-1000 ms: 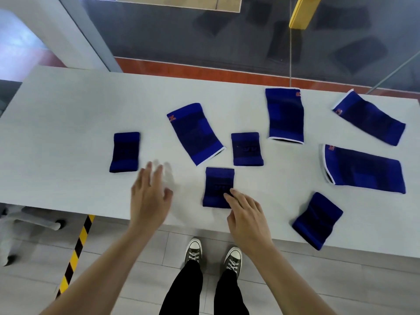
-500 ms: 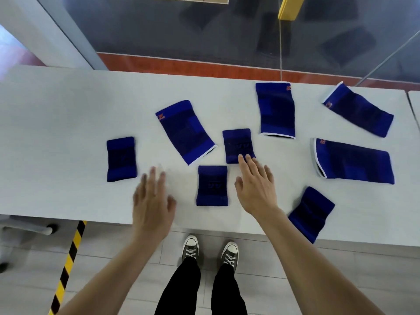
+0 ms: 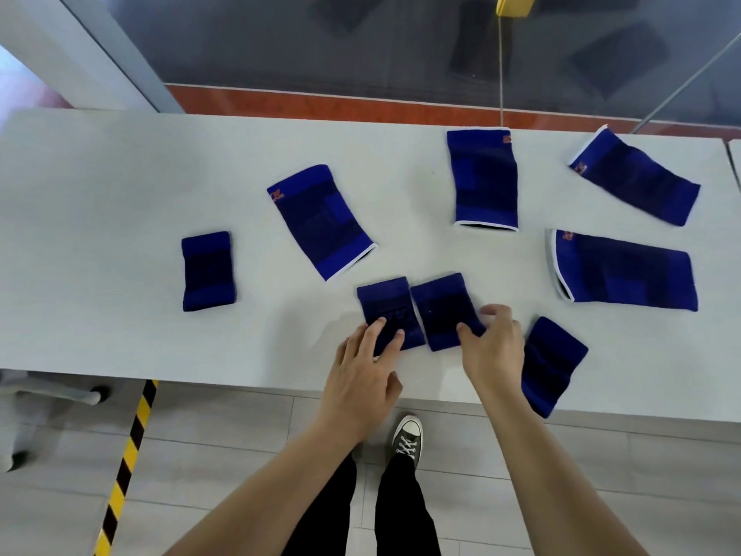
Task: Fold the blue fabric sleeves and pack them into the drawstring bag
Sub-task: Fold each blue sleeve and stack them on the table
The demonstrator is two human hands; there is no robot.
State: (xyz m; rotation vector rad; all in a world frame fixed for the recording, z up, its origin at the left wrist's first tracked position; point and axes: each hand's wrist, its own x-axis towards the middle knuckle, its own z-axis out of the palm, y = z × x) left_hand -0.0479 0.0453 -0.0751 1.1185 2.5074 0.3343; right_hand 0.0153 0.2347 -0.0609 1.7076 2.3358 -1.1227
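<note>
We just slid two folded sleeves (image 3: 391,313) (image 3: 443,311) together; left hand (image 3: 361,379) flat, right hand (image 3: 495,343) pinching one. Stacking next imo.

White table (image 3: 120,162) sat by a glass wall (image 3: 320,46) w/ red-brown base strip (image 3: 320,104). Grey tile floor (image 3: 224,455), yellow-black hazard tape (image 3: 128,455) on left.

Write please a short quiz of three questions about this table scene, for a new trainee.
1. True or false: the left hand rests fingers on a small folded sleeve.
2. How many blue pieces lie on the table?
3. The right hand touches: A) the long sleeve B) the second small sleeve C) a bag.

Key: 1 true; 2 eight; 3 B.
</note>
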